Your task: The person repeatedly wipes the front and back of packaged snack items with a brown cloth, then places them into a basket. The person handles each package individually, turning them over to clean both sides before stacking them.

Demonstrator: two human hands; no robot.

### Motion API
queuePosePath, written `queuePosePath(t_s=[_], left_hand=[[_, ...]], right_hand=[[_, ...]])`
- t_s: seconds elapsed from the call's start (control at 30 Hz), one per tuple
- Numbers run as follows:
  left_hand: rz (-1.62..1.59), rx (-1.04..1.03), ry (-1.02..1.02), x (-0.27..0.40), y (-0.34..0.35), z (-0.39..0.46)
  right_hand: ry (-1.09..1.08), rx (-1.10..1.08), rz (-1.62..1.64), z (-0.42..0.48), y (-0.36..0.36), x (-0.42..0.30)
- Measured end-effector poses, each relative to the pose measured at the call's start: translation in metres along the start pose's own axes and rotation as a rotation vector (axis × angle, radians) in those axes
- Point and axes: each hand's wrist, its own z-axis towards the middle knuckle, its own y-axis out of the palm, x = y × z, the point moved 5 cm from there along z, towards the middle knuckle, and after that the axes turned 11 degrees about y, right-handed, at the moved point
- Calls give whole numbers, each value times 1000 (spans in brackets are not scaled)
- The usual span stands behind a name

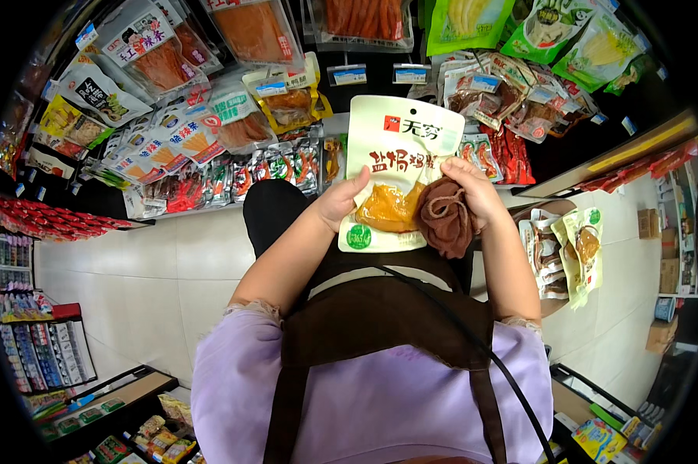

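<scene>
Before my chest I hold a cream snack pouch [378, 145] upright, its clear window showing golden-brown food inside. My left hand [343, 197] grips the pouch's left edge, thumb on the front. At the other edge, my right hand [471, 185] pinches the pouch with its thumb and also holds a crumpled brown cloth [447, 217]. The cloth covers the lower right part of the pouch. Fingers behind the pouch are hidden.
Ahead, hanging rack pouches [151, 52], price tags [349, 75] and a low shelf of small packets [268, 168] face me. To my right, a brown stool [552, 311] carries more pouches [584, 243]. Tiled floor [209, 255] lies around me; a black cable [476, 336] crosses my apron.
</scene>
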Motion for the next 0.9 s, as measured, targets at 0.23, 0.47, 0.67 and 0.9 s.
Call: queuePosePath(t_s=[0.23,0.47,0.67,0.9], left_hand=[[8,49,65,10,11,-1],[43,-71,63,-10,45,5],[67,51,187,2,39,7],[45,43,264,11,46,14]], right_hand=[[-506,257,65,-40,-10,-43],[-1011,566,-1081,-38,58,-32],[-981,661,-1378,-35,77,3],[-1065,556,-1416,-42,95,22]])
